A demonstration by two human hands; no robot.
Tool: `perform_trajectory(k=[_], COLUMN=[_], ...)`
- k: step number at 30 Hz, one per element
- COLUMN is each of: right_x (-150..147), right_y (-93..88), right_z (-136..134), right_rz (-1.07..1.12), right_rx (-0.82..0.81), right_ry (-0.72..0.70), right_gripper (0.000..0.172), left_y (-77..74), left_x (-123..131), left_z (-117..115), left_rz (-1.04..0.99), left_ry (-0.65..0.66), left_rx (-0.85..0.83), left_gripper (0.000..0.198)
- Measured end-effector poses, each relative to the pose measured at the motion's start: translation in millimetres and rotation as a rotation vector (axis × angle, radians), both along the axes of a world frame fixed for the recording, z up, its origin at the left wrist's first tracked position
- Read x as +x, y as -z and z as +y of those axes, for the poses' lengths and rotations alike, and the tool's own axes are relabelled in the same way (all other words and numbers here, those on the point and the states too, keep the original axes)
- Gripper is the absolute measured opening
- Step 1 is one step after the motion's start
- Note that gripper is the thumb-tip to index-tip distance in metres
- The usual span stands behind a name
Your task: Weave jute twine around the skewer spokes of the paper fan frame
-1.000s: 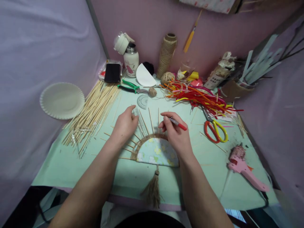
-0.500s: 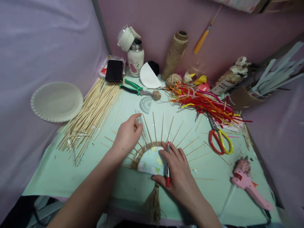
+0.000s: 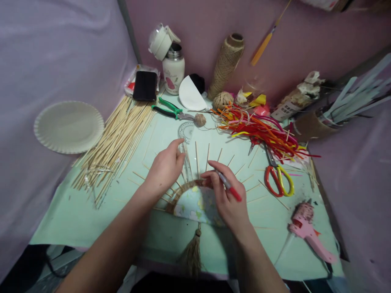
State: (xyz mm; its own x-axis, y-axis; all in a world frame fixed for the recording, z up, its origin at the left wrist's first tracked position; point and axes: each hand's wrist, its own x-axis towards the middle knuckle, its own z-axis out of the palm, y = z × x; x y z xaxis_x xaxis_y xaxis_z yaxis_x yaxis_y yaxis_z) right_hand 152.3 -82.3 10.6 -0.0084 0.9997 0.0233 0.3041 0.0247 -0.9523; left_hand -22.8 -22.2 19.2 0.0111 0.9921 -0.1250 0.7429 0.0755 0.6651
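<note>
A half-round piece covered in pale floral fabric (image 3: 191, 203) lies on the table, its curved edge bound with brown twine (image 3: 180, 193). Thin wooden sticks (image 3: 197, 156) fan outward from that edge. My left hand (image 3: 165, 167) is closed over a clear ruler (image 3: 187, 165), which lies along one of the sticks left of the middle. In my right hand (image 3: 231, 203) a red-and-grey marker (image 3: 228, 185) is gripped like a pen; its tip is hidden behind the fingers, near the bound edge. From the straight edge hangs a twine tassel (image 3: 193, 250).
Loose sticks (image 3: 119, 150) and a paper plate (image 3: 69, 127) lie left. Behind are pliers (image 3: 171, 110), a protractor (image 3: 186, 131), a bottle (image 3: 173, 73) and a twine cone (image 3: 226, 63). Pipe cleaners (image 3: 259, 132), scissors (image 3: 279, 179) and a pink glue gun (image 3: 310, 232) are right.
My right hand has lifted from lying flat on the fabric and now grips the marker in a writing hold, nearer the sticks. The ruler stands slightly further right, with my left hand still on it.
</note>
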Motion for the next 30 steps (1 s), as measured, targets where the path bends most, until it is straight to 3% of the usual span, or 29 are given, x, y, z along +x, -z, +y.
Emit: perform_trajectory(k=[5,9,30], right_x=[-13.1,-17.1,-16.0], right_y=[17.0,23.7,30.5], right_z=[21.3,22.1,23.3], right_rz=[-0.03,-0.02,-0.021], right_rx=[-0.015,0.018,-0.027], right_ry=[0.11,0.088,0.049], right_gripper=[0.031,0.032,0.029], left_y=[11.7,16.6,20.7], left_x=[1.8,-1.3,1.4], left_z=[1.1,0.4,-1.8], left_rz=[-0.009,-0.015,-0.004], left_ry=[-0.022,-0.049,-0.046], left_rx=[0.007,-0.008,-0.045], left_gripper=[0.045,0.043,0.044])
